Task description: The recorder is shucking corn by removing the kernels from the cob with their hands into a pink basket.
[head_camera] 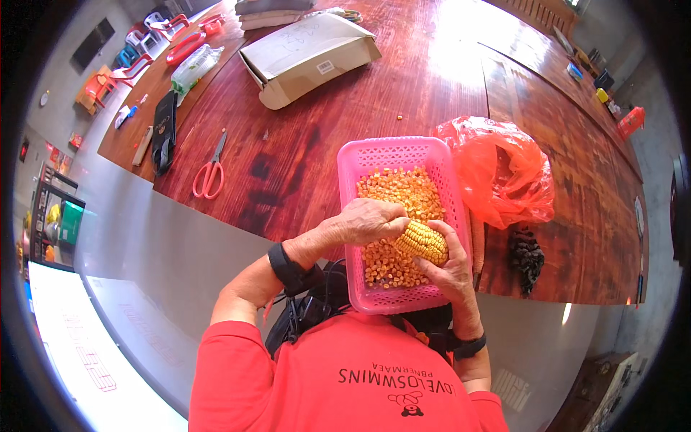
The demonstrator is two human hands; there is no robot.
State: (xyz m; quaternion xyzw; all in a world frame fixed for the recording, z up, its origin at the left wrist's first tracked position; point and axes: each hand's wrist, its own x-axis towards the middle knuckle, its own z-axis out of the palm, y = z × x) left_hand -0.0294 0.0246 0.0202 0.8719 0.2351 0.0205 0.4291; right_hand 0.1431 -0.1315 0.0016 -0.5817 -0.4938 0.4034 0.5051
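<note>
A yellow ear of corn (424, 241) is held over the pink plastic basket (349, 216) by my right hand (451, 264), its fingers and thumb around the ear's right end. My left hand (370, 220) is curled, with thumb and fingers pressed against the ear's upper left end; the fingertips are partly hidden. Loose corn kernels (397, 189) cover much of the perforated basket's bottom. The basket stands at the near edge of the wooden table (302, 162), close to my body.
Right of the basket lie a red plastic bag (502, 173) and a dark crumpled cloth-like thing (526, 259). Scissors with pink handles (209, 180), a black pouch-like item (164, 129) and a clear plastic package (195, 67) lie left. A cardboard box (313, 54) is farther back.
</note>
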